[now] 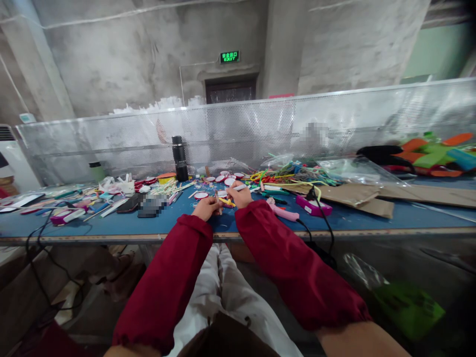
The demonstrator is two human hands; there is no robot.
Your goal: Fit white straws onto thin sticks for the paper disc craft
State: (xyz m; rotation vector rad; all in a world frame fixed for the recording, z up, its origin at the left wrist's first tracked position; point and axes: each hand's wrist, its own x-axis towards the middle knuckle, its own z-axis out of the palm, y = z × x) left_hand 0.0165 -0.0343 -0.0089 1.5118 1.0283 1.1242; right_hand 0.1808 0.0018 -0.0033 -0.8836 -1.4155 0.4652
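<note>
Near the front edge of the blue table (193, 223), my two hands work close together, both wrists in dark red sleeves. My left hand (207, 208) is closed, pinching a small thin brownish strip (219, 204) that stands between its fingers. Just to its right, my right hand (242, 195) is closed around a white pen-like tool (240, 188). A yellow piece (227, 202) shows between the hands; whether either one touches it I cannot tell. Beyond them lie white discs with red rims (201, 195).
A black bottle (180, 158) stands behind the hands. Phones (131, 203) lie to the left. On the right are a pink-handled tool (285, 213), a purple box with a cable (314, 206), tangled colored cords (297, 173) and cardboard (345, 192). A perforated metal screen (241, 129) closes the back.
</note>
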